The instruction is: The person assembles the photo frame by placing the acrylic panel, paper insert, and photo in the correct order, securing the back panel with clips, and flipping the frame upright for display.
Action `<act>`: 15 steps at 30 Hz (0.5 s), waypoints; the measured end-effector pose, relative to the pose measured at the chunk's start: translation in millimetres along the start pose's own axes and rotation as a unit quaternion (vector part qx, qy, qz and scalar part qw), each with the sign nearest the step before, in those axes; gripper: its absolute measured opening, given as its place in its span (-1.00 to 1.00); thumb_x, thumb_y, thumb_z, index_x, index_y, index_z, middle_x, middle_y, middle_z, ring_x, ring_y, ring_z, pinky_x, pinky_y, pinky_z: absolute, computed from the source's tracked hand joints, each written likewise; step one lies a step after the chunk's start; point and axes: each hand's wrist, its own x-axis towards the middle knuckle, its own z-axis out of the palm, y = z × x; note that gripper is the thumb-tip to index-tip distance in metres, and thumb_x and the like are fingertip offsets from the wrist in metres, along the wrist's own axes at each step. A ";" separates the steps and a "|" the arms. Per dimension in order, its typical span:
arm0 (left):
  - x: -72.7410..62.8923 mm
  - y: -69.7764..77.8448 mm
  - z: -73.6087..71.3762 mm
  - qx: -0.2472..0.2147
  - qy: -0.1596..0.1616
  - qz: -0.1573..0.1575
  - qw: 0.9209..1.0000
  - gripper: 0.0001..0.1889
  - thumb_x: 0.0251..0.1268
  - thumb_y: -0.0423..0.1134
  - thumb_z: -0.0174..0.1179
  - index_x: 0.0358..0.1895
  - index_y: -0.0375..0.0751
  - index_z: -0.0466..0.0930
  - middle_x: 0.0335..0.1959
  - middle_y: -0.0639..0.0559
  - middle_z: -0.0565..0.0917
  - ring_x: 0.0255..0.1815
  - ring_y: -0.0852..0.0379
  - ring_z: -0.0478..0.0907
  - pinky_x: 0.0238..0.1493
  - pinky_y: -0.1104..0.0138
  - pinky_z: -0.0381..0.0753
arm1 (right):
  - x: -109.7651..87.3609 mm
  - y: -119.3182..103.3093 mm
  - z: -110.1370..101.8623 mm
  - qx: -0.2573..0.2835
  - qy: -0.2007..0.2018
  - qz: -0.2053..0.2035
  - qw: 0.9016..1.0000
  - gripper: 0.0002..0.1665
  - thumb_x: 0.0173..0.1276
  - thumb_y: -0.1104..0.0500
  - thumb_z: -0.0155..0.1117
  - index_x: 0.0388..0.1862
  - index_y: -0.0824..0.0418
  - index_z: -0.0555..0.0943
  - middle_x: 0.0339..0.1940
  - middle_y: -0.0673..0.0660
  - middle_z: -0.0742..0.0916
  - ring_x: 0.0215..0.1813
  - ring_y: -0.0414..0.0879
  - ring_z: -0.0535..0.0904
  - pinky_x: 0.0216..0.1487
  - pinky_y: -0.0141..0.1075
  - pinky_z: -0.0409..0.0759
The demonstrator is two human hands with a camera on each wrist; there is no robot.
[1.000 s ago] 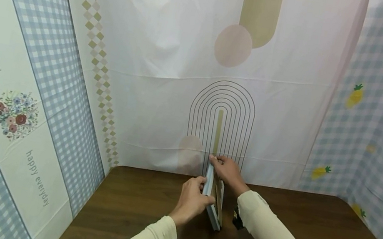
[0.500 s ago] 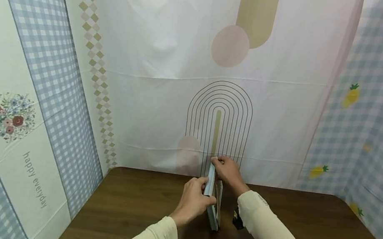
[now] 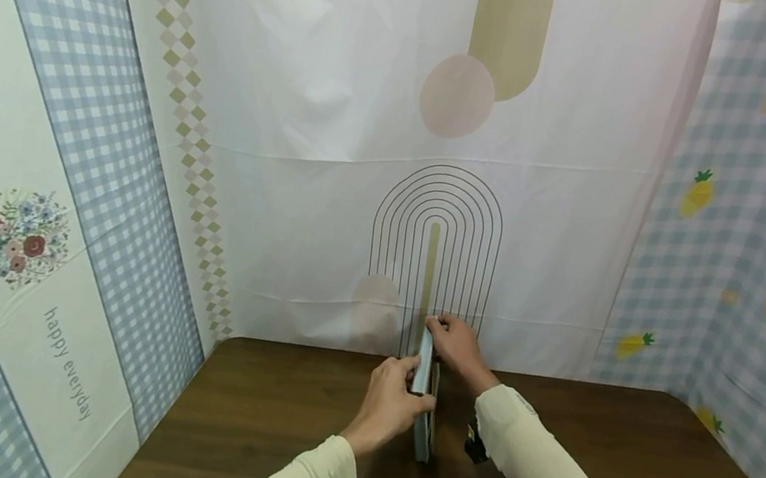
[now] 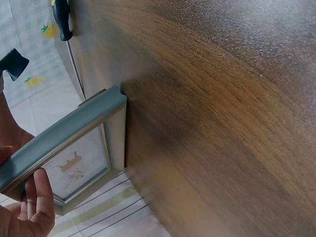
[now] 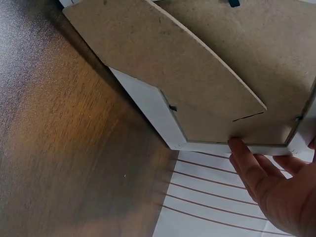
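A picture frame (image 3: 422, 432) stands upright on the brown table, almost edge-on in the head view. Its blue-green edge and glazed front with a small print show in the left wrist view. In the right wrist view its back is a brown fibreboard panel with an easel leg (image 5: 173, 59) sticking out a little. My left hand (image 3: 388, 405) grips the upper edge nearer me, fingers on the print side. Farther off, my right hand (image 3: 458, 346) pinches the top far corner, with fingertips (image 5: 237, 145) against the back's rim.
The wooden table (image 3: 277, 416) ends at a white printed cloth (image 3: 291, 241) behind. Checked cloth (image 3: 764, 277) hangs at the right, and another patterned cloth (image 3: 21, 238) at the left. Both wrists carry dark straps.
The picture frame has turned slightly, so its back shows less in the head view and its edge now faces me. Both hands keep their hold. The head view has shifted slightly.
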 end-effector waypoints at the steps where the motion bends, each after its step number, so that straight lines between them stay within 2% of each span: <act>1: 0.1 0.3 0.2 0.002 -0.001 0.000 1.000 -0.21 0.25 -0.36 0.55 0.58 -0.43 0.52 -0.02 -0.13 0.71 -0.09 0.16 0.52 -0.12 0.34 0.73 | -0.2 -0.1 -0.5 -0.002 0.001 0.001 1.000 -0.38 0.85 -0.12 0.04 0.47 0.35 0.61 0.10 0.33 0.78 -0.08 0.20 0.76 -0.14 -0.06 0.85; 3: -0.1 0.9 0.4 0.004 -0.004 -0.001 1.000 -0.22 0.30 -0.34 0.56 0.59 -0.42 0.52 0.00 -0.14 0.70 -0.07 0.15 0.53 -0.08 0.29 0.74 | -0.2 0.0 -1.0 -0.009 0.001 0.002 1.000 -0.39 0.86 -0.12 0.02 0.44 0.34 0.62 0.07 0.32 0.78 -0.11 0.16 0.74 -0.20 -0.18 0.78; 5: -0.2 1.3 1.0 0.008 -0.007 -0.001 1.000 -0.23 0.34 -0.31 0.57 0.59 -0.41 0.52 0.02 -0.13 0.70 -0.05 0.14 0.53 -0.04 0.25 0.74 | -0.5 0.0 -1.7 -0.009 0.000 0.006 1.000 -0.40 0.86 -0.13 0.00 0.42 0.33 0.63 0.05 0.31 0.78 -0.09 0.17 0.75 -0.19 -0.18 0.78; 10: -0.8 2.0 2.8 0.013 -0.004 0.004 1.000 -0.26 0.34 -0.26 0.62 0.54 -0.38 0.59 -0.02 -0.08 0.71 -0.05 0.17 0.52 -0.01 0.27 0.71 | 3.4 6.2 -3.6 -0.001 0.000 0.009 1.000 -0.37 0.85 -0.16 0.01 0.41 0.34 0.64 0.10 0.34 0.78 -0.06 0.18 0.76 -0.07 -0.04 0.82; 15: -0.3 3.1 3.9 0.007 -0.006 0.018 1.000 -0.36 0.32 -0.22 0.66 0.44 -0.29 0.70 -0.10 -0.04 0.72 -0.13 0.21 0.47 -0.16 0.37 0.59 | 42.1 49.2 5.9 -0.001 0.016 -0.003 1.000 -0.30 0.76 -0.28 0.07 0.31 0.29 0.71 0.06 0.28 0.81 -0.12 0.08 0.70 -0.19 -0.10 0.72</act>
